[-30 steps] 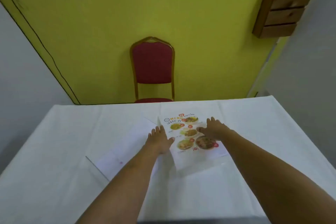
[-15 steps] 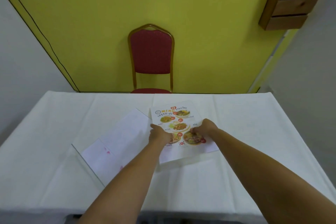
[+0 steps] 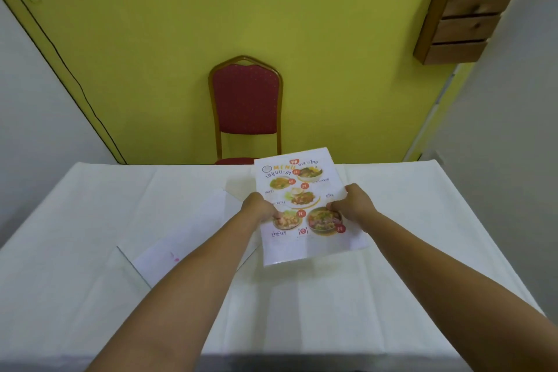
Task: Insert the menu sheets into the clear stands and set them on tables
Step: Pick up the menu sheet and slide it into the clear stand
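A printed menu sheet (image 3: 302, 190) with food photos is raised off the table, tilted up toward me. My left hand (image 3: 258, 207) grips its left edge and my right hand (image 3: 353, 202) grips its right edge. Whether the sheet sits inside a clear sleeve I cannot tell. To the left, a clear stand (image 3: 169, 251) lies flat on the white tablecloth (image 3: 90, 220), with a white sheet showing faint pink print inside or under it. My left forearm crosses over part of that stand.
A red padded chair (image 3: 246, 100) with a gold frame stands behind the table's far edge against the yellow wall. A wooden wall rack (image 3: 462, 9) hangs at the upper right. Grey walls close in on both sides.
Both hands went from pressing flat on the menu sheet to gripping its side edges, and the sheet has lifted off the table and tilted upright.
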